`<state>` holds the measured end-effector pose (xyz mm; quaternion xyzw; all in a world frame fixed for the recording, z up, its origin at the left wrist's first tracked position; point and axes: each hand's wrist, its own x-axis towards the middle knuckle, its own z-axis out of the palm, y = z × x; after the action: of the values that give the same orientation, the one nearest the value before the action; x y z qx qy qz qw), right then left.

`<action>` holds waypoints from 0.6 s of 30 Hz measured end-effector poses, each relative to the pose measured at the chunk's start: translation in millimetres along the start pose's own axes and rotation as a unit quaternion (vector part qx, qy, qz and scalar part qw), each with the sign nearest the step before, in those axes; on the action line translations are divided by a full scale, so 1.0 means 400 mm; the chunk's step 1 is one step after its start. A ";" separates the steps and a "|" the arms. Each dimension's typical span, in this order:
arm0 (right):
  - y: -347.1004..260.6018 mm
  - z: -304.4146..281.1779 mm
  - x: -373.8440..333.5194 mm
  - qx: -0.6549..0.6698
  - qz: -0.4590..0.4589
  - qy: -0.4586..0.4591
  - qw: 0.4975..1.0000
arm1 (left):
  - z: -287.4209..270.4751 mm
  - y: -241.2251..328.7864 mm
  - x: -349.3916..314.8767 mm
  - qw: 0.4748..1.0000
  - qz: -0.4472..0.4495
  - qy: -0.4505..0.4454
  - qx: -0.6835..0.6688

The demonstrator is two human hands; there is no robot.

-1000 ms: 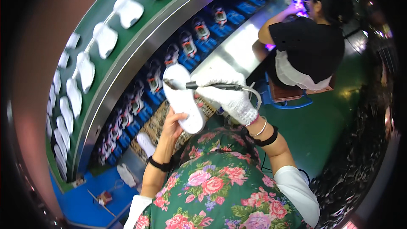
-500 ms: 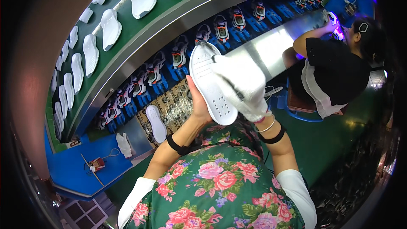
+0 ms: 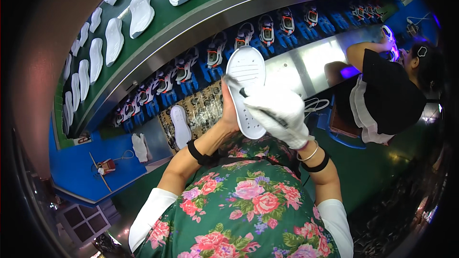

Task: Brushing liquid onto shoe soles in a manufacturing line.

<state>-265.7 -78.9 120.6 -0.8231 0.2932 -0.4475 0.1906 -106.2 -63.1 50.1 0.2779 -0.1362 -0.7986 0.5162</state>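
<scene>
A white shoe sole (image 3: 246, 66) stands nearly upright before my chest, with grooves at its upper end and small holes lower down. My bare left hand (image 3: 230, 109) is closed on its left edge, the fingers mostly hidden behind it. My right hand (image 3: 279, 114), in a white glove, grips a brush (image 3: 235, 84) with a dark handle. The brush's head lies at the sole's left edge, around mid-length, close to my left fingertips. Another white sole (image 3: 180, 126) rests on the taped brown cardboard (image 3: 203, 110) left of my left forearm.
Beyond the metal rail (image 3: 167, 48), a green conveyor (image 3: 158, 28) carries several white soles. Below it stand rows of shoe uppers (image 3: 266, 33) on blue holders. A blue table (image 3: 76, 172) at left bears a white glove (image 3: 139, 147). A co-worker (image 3: 394, 88) sits at right.
The brush has gone from the sole's top end down to its left edge. The sole has turned slightly more upright. My view has shifted a little, and the conveyor soles appear farther left.
</scene>
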 end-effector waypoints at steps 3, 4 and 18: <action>0.025 -0.013 -0.020 0.206 0.139 0.010 0.969 | -0.002 0.007 0.012 0.999 -0.013 -0.024 -0.041; 0.034 -0.009 -0.028 0.215 0.185 0.059 0.957 | -0.031 0.000 0.017 0.983 -0.024 -0.158 -0.085; 0.016 0.003 -0.032 0.035 -0.023 0.003 0.999 | 0.015 0.022 0.022 0.995 0.057 0.020 -0.075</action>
<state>-272.3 -75.2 108.4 -0.8211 0.2595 -0.4640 0.2078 -106.0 -75.1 56.8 0.2463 -0.0815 -0.7701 0.5828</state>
